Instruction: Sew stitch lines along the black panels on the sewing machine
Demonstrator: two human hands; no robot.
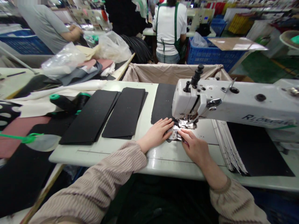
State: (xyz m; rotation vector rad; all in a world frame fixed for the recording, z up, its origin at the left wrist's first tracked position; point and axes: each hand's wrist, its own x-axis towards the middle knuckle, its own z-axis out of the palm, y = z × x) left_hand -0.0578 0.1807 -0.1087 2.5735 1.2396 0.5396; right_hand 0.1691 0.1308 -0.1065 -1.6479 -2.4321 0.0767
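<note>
A white industrial sewing machine head [210, 99] arches over the table from the right, its presser foot [184, 124] low over a bright metal plate. My left hand [156, 134] lies flat, fingertips beside that plate and holding nothing. My right hand [192, 147] has its fingers on a small silver piece [174, 134] in front of the foot. A black panel [162, 102] reaches toward the foot from behind. Two stacks of black panels [90, 116] [125, 112] lie to my left on the white table [100, 154].
Black thread spools [70, 102] with green ends lie at the table's left edge. A pile of pale strips [224, 143] sits right of the machine. Behind the table is a beige cloth-lined bin [170, 74]. Co-workers [169, 34] [46, 26] sit and stand beyond, among blue baskets [211, 54].
</note>
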